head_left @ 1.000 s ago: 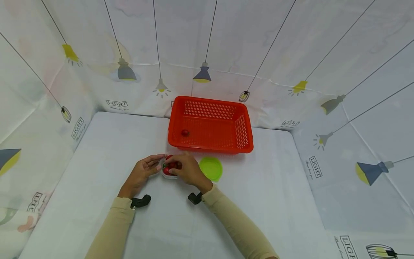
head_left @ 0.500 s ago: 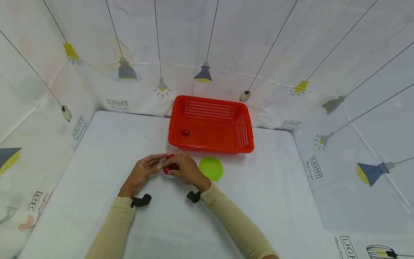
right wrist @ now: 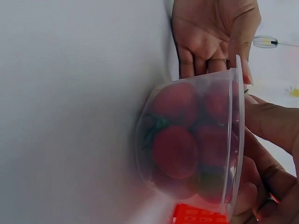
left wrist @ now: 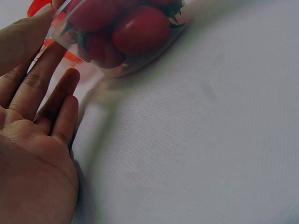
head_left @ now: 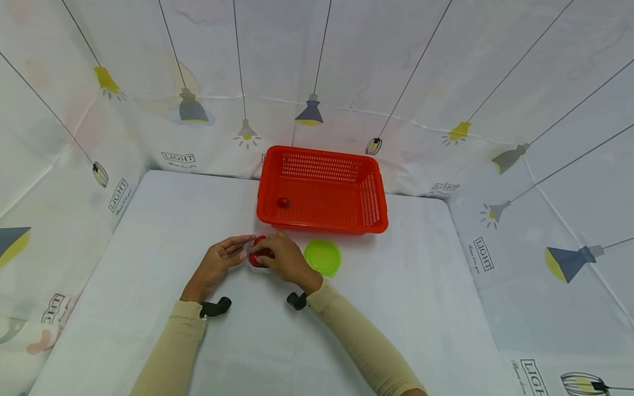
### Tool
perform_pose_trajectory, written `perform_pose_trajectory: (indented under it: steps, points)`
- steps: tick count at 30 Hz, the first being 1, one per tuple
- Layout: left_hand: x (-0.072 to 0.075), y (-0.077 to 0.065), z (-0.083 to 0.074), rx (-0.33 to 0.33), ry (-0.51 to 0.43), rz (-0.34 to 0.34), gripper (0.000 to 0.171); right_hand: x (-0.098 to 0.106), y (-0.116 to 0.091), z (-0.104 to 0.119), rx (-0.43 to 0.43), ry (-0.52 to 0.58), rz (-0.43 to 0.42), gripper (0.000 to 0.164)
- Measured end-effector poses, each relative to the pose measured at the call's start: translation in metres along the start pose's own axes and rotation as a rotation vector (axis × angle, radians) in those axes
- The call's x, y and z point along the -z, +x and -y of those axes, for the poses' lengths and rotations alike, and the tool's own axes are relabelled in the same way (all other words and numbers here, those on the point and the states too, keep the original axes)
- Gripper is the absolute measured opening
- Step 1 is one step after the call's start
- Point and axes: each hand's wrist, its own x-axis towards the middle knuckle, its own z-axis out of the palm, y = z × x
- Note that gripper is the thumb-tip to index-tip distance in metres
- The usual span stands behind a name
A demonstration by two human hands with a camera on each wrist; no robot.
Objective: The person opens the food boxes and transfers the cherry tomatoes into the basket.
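Showing green lid (head_left: 322,258) near tub (head_left: 259,269): head view only.

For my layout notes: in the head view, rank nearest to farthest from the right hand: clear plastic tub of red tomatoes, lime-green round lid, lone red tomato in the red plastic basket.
1. Clear plastic tub: under the right hand's fingers, left side.
2. Lime-green round lid: just right of the hand.
3. Lone red tomato: farther forward, inside the basket.

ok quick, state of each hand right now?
Left hand: open, touching the side of the clear tub.
Right hand: fingers curled at the tub's mouth; can't tell whether it holds a tomato.
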Motion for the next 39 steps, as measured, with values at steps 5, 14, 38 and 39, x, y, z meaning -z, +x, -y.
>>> perform_pose_trajectory:
  steps: [5,14,38,39]
  points:
    - [0.001,0.0,0.001,-0.002,0.002,-0.002,0.055,0.0,-0.001,-0.001,0.047,-0.001,-0.023,0.02]
    - [0.0,0.0,0.002,-0.002,0.018,0.001,0.054,0.006,0.001,-0.003,0.095,-0.056,0.071,0.031]
    - [0.0,0.0,0.001,-0.018,-0.034,0.007,0.054,-0.005,0.005,0.001,0.031,-0.091,0.043,0.04]
    - [0.0,0.0,0.002,-0.018,-0.037,0.007,0.054,-0.006,0.005,0.0,0.027,-0.072,0.028,0.04]
